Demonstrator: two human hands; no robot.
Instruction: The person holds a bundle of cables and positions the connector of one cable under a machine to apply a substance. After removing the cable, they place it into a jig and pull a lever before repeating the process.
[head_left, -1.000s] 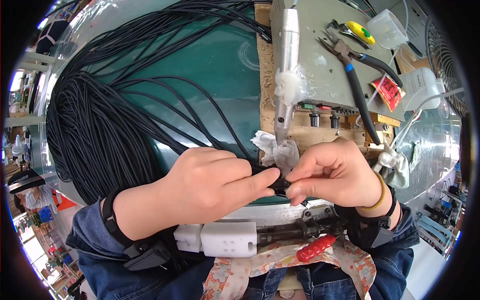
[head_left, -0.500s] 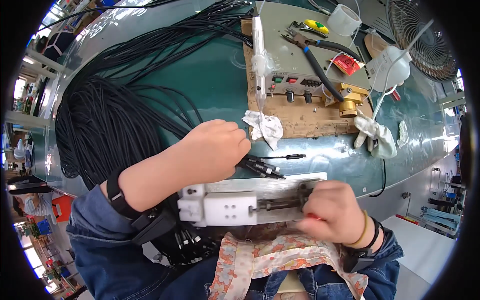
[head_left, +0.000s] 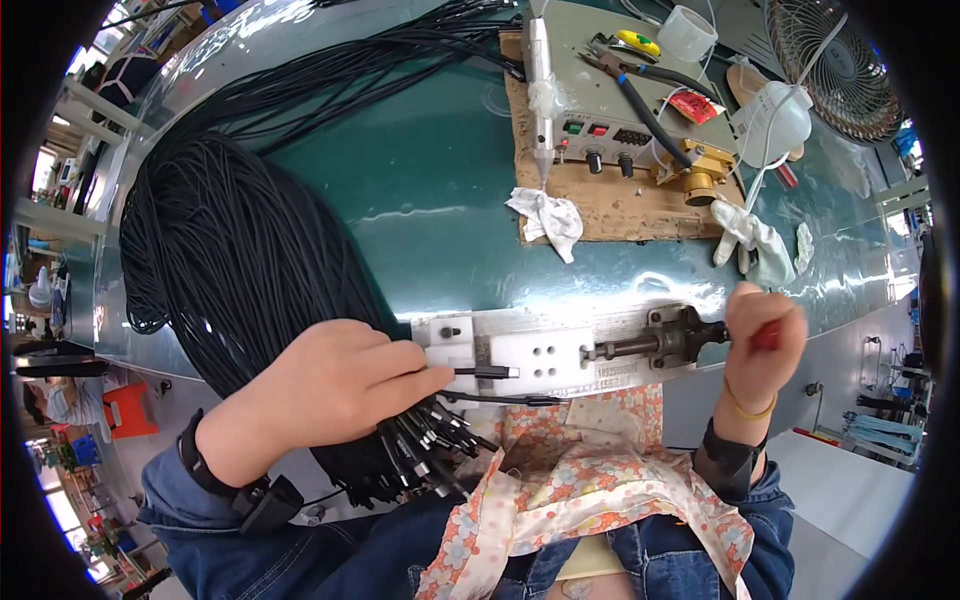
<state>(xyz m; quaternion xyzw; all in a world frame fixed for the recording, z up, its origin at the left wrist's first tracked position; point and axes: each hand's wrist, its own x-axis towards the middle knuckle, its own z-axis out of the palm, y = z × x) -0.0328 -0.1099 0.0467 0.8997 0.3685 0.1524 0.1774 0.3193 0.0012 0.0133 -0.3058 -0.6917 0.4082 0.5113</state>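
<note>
My left hand [head_left: 335, 385] is closed in a pinch on a black cable at the left end of the clamping jig. The cable's plug [head_left: 492, 371] has a metal tip and points right, in front of the jig's white block [head_left: 545, 362]. My right hand [head_left: 765, 335] wraps round the red handle [head_left: 768, 336] of the dark push clamp [head_left: 690, 335], whose rod runs left to the white block. Another black cable end [head_left: 520, 400] lies along the jig's near edge. Below my left hand hang several cable plugs [head_left: 425, 440].
A thick bundle of black cables [head_left: 240, 240] lies on the green table at left. At the back stand a control box [head_left: 600, 90] with pliers [head_left: 640, 110] on it, a dispensing pen [head_left: 540, 90], crumpled tissue [head_left: 548, 220], a white glove [head_left: 750, 240] and a fan [head_left: 840, 70].
My left hand has moved left and down, and cable ends that lay behind the jig now hang at its near left. My right hand has moved up and right with the handle.
</note>
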